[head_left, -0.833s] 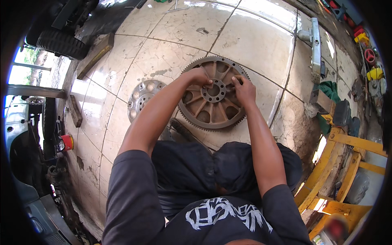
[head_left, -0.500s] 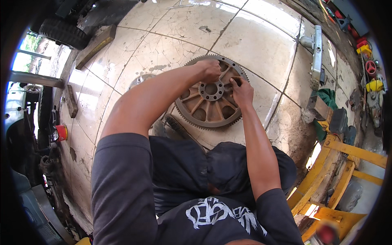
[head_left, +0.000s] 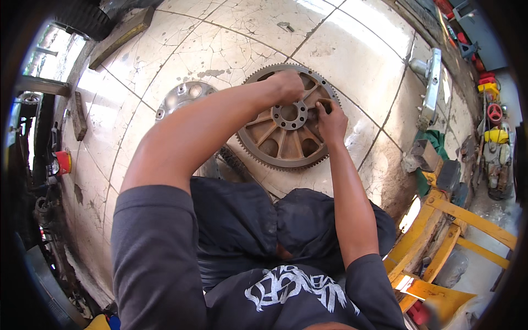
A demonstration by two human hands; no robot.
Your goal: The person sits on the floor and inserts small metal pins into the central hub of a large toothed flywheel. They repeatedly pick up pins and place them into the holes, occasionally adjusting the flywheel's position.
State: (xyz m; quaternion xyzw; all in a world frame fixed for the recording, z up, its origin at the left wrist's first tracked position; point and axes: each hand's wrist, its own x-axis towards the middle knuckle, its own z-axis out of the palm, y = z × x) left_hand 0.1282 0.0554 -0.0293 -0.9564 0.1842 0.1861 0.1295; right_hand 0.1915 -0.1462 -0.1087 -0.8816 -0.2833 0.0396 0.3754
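A large brown-grey flywheel (head_left: 268, 131) with a toothed rim, spokes and a bolt-holed hub lies flat on the floor in front of my knees. My left hand (head_left: 287, 87) is closed over its upper part, just above the hub; whatever the fingers grip is hidden under the knuckles. At the flywheel's right side, my right hand (head_left: 333, 122) has thumb and fingers curled together, and what lies between them is too small to make out. A round silvery metal plate with holes (head_left: 183, 93) rests left of the flywheel, partly covered by my left forearm.
On the right stand a long metal part (head_left: 432, 88), a yellow metal frame (head_left: 434, 236) and assorted tools by the wall. Wooden beams (head_left: 122, 37) lie at the far left near a tyre (head_left: 82, 22). A small metal piece (head_left: 286, 26) sits on the tiles beyond the flywheel.
The view has shifted slightly, showing more of the round metal plate at left. Both hands keep nearly the same places over the flywheel, the left fist moving slightly toward the hub's right.
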